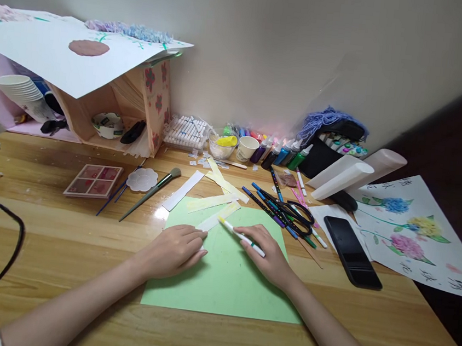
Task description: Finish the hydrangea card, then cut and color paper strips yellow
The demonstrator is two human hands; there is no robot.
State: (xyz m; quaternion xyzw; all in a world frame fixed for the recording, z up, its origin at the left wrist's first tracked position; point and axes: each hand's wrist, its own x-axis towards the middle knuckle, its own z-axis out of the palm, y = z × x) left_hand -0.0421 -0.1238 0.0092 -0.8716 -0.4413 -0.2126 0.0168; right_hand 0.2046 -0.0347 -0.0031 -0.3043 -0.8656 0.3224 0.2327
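A white marker (pixel 248 240) with a yellow tip is pinched in my right hand (pixel 266 251), its tip on a paper strip (pixel 220 217) partly coloured pale yellow. My left hand (pixel 177 250) is closed over the lower end of that strip, holding it down; part of the strip is hidden under the fingers. Both hands rest on a green sheet of paper (pixel 223 288). Beyond them lie several yellow-coloured strips (pixel 211 202) and a white strip (pixel 183 191).
Black scissors (pixel 298 216) lie across pens right of the sheet, near a phone (pixel 352 252) and a flower drawing (pixel 445 256). A brush (pixel 150 195) and a palette (pixel 93 180) are at left. Markers (pixel 185 132), paint bottles (pixel 282 153) and a decorated box (pixel 153 104) stand along the wall.
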